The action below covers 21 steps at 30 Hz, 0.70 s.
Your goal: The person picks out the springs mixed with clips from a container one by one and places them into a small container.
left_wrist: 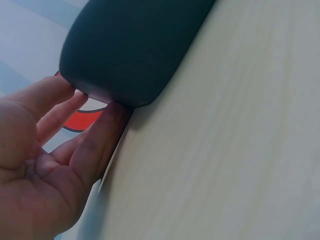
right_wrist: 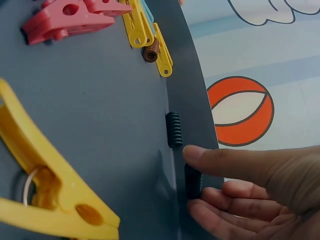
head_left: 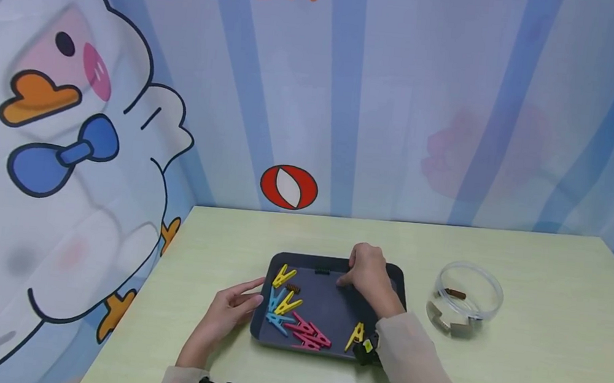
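Observation:
A dark grey tray lies on the table with colourful clothespins in it. My left hand touches the tray's left side with extended fingers; the left wrist view shows the fingertips right at its edge. Over the far right part of the tray, my right hand pinches a black spring between thumb and fingers, close to the tray wall. A second black spring lies beside it along the far wall. Among the clothespins at the left sits a copper-coloured spring.
Yellow clothespins, blue ones and pink ones gather at the tray's left. One yellow clothespin lies near the right front. A clear round container with a brown piece stands right of the tray.

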Motion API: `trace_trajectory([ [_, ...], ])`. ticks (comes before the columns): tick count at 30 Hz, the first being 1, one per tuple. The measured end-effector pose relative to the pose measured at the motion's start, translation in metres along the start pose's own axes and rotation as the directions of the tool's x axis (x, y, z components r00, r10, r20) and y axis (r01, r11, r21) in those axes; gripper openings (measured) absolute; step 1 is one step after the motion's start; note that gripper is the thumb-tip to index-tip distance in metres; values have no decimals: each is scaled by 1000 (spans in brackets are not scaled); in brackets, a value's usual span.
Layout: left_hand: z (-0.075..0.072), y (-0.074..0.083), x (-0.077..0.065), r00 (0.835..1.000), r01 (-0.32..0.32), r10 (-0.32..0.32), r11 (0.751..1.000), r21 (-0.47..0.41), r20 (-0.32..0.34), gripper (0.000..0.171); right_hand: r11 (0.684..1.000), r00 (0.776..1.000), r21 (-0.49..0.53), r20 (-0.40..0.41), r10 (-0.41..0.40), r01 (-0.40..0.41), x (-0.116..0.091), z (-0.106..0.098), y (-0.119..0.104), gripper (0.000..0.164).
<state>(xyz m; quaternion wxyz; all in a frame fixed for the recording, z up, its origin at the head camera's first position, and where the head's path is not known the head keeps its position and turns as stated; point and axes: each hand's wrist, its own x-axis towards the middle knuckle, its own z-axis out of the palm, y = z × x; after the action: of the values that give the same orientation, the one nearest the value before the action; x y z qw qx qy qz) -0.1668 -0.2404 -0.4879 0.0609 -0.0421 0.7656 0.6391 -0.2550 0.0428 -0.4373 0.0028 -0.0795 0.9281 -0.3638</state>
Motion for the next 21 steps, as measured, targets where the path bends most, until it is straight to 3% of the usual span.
trace_trajectory([
  [21,-1,-2,0,1000,-18,17,1000,8,4,44,988,993,141,-105,-56,71,-6,-16,-1,37],
])
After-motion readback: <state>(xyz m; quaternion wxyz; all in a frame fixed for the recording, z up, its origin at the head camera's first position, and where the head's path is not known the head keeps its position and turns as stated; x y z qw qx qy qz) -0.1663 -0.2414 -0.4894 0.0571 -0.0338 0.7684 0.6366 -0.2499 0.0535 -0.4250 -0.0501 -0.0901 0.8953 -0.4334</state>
